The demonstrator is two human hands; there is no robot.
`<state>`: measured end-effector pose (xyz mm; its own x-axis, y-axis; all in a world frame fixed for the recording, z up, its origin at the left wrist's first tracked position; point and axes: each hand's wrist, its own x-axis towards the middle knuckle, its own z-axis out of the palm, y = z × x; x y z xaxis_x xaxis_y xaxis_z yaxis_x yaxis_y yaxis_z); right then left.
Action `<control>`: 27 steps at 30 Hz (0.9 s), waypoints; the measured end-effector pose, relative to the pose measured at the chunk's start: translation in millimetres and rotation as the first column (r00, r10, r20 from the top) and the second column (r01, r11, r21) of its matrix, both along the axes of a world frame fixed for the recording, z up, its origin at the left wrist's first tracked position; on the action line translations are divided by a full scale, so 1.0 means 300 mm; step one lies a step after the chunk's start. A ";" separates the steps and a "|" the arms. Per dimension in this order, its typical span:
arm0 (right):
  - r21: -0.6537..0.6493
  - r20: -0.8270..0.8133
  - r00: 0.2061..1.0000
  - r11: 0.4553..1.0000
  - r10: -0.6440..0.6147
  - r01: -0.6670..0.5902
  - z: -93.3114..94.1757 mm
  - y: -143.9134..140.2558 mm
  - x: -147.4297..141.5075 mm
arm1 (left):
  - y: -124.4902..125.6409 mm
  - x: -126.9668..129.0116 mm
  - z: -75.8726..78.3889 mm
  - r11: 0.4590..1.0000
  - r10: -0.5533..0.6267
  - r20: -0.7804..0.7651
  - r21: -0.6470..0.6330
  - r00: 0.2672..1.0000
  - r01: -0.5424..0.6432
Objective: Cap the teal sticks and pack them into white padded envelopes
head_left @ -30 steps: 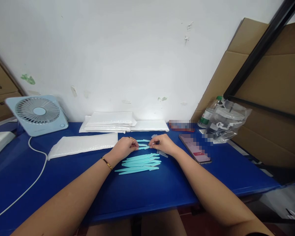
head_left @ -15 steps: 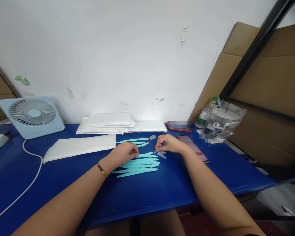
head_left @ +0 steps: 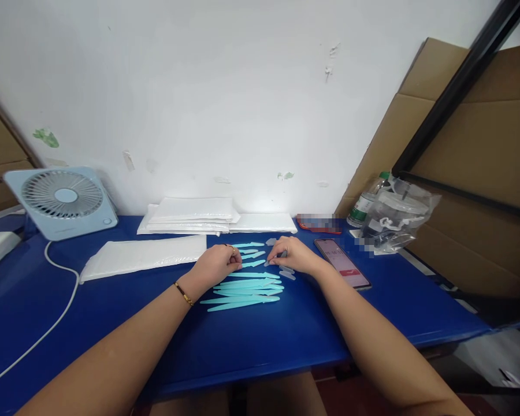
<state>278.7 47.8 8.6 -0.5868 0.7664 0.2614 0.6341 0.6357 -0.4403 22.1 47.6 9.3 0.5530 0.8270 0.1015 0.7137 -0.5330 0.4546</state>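
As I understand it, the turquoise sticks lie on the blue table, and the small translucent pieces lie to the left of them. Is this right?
Not quite: the small translucent pieces lie to the right of the turquoise sticks, near the right hand, as the head view shows. The turquoise sticks do lie on the blue table.

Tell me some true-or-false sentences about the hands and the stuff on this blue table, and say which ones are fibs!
1. The right hand pinches a small clear piece. True.
2. The left hand holds the phone. False: its fingertips are at the end of a turquoise stick; the phone lies on the table.
3. The fan is red. False: it is light blue.
4. A bracelet circles the left wrist. True.
5. The bottle has a green cap. True.
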 end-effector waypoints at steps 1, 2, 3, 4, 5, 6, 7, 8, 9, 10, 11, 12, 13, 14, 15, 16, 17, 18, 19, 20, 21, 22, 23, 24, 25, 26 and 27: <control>0.030 -0.008 1.000 1.000 0.002 -0.002 -0.007 0.003 -0.007 | 0.003 0.000 -0.001 1.000 -0.003 0.004 -0.001 1.000 0.003; 0.054 -0.017 1.000 0.999 0.005 -0.004 -0.013 0.005 -0.014 | 0.005 0.001 -0.003 1.000 -0.004 0.004 -0.001 1.000 0.004; 0.070 -0.028 1.000 0.998 0.010 -0.008 -0.020 0.008 -0.020 | 0.008 0.001 -0.005 1.000 -0.003 0.003 0.001 1.000 0.003; 0.075 -0.041 0.999 0.997 0.015 -0.012 -0.027 0.009 -0.027 | 0.011 0.001 -0.007 1.000 -0.001 0.002 0.004 1.000 0.001; 0.069 -0.055 0.998 0.997 0.022 -0.018 -0.032 0.009 -0.034 | 0.014 0.002 -0.010 1.000 0.001 0.000 0.009 1.000 -0.001; 0.059 -0.068 0.997 0.998 0.026 -0.022 -0.038 0.009 -0.042 | 0.017 0.003 -0.015 1.000 0.003 0.001 0.016 1.000 -0.003; 0.048 -0.082 0.996 0.999 0.027 -0.023 -0.042 0.008 -0.051 | 0.020 0.005 -0.019 1.000 0.003 0.002 0.024 1.000 -0.003; 0.038 -0.091 0.996 0.999 0.025 -0.022 -0.045 0.006 -0.061 | 0.023 0.007 -0.024 0.999 0.004 0.002 0.035 1.000 -0.004; 0.029 -0.095 0.995 0.999 0.024 -0.021 -0.047 0.005 -0.071 | 0.025 0.008 -0.027 0.999 0.005 0.001 0.045 1.000 -0.005; 0.023 -0.097 0.995 1.000 0.023 -0.021 -0.045 0.003 -0.079 | 0.027 0.008 -0.029 0.999 0.006 -0.003 0.054 1.000 -0.005; 0.020 -0.096 0.995 1.000 0.025 -0.023 -0.041 0.001 -0.083 | 0.027 0.008 -0.029 0.998 0.005 -0.007 0.063 1.000 -0.005; 0.019 -0.098 0.995 1.000 0.025 -0.023 -0.032 -0.001 -0.082 | 0.025 0.007 -0.026 0.997 0.007 -0.007 0.077 1.000 -0.006; 0.021 -0.104 0.994 1.000 0.020 -0.018 -0.020 -0.005 -0.075 | 0.020 0.004 -0.020 0.996 0.008 -0.002 0.093 1.000 -0.008; 0.020 -0.115 0.993 1.000 0.004 -0.002 -0.004 -0.009 -0.061 | 0.014 0.001 -0.012 0.994 0.005 0.010 0.107 1.000 -0.006; 0.010 -0.128 0.992 1.000 -0.020 0.022 0.013 -0.015 -0.040 | 0.006 -0.002 -0.002 0.994 -0.006 0.023 0.113 1.000 0.003; -0.010 -0.140 0.989 0.998 -0.055 0.054 0.032 -0.023 -0.015 | -0.003 -0.004 0.008 0.994 -0.026 0.035 0.107 0.999 0.022; -0.057 -0.139 0.987 0.995 -0.086 0.079 0.050 -0.031 0.012 | -0.012 -0.006 0.018 0.995 -0.057 0.039 0.087 0.998 0.053; -0.127 -0.118 0.988 0.988 -0.100 0.085 0.066 -0.040 0.038 | -0.020 -0.006 0.025 0.994 -0.094 0.034 0.058 0.995 0.092; -0.190 -0.090 0.991 0.978 -0.103 0.085 0.079 -0.049 0.060 | -0.027 -0.006 0.031 0.991 -0.130 0.023 0.025 0.991 0.129; -0.240 -0.054 0.994 0.967 -0.097 0.082 0.087 -0.057 0.075 | -0.031 -0.004 0.033 0.988 -0.155 0.007 -0.005 0.988 0.155; -0.282 -0.014 0.996 0.956 -0.085 0.077 0.091 -0.064 0.083 | -0.034 -0.002 0.033 0.986 -0.167 -0.011 -0.027 0.986 0.167; -0.316 0.027 0.997 0.946 -0.070 0.075 0.092 -0.070 0.084 | -0.034 0.000 0.031 0.986 -0.166 -0.027 -0.040 0.986 0.164; -0.342 0.065 0.996 0.937 -0.056 0.075 0.089 -0.074 0.079 | -0.032 0.001 0.028 0.988 -0.151 -0.041 -0.044 0.988 0.149; -0.364 0.098 0.994 0.928 -0.045 0.077 0.084 -0.077 0.070 | -0.030 0.001 0.025 0.991 -0.128 -0.051 -0.041 0.990 0.126; -0.380 0.123 0.992 0.922 -0.035 0.079 0.078 -0.079 0.060 | -0.027 -0.001 0.023 0.994 -0.104 -0.060 -0.033 0.993 0.102; -0.387 0.140 0.990 0.919 -0.029 0.082 0.073 -0.079 0.049 | -0.025 -0.003 0.023 0.997 -0.077 -0.069 -0.019 0.995 0.076; -0.381 0.147 0.989 0.920 -0.032 0.086 0.067 -0.080 0.040 | -0.023 -0.006 0.023 0.998 -0.055 -0.077 -0.008 0.996 0.055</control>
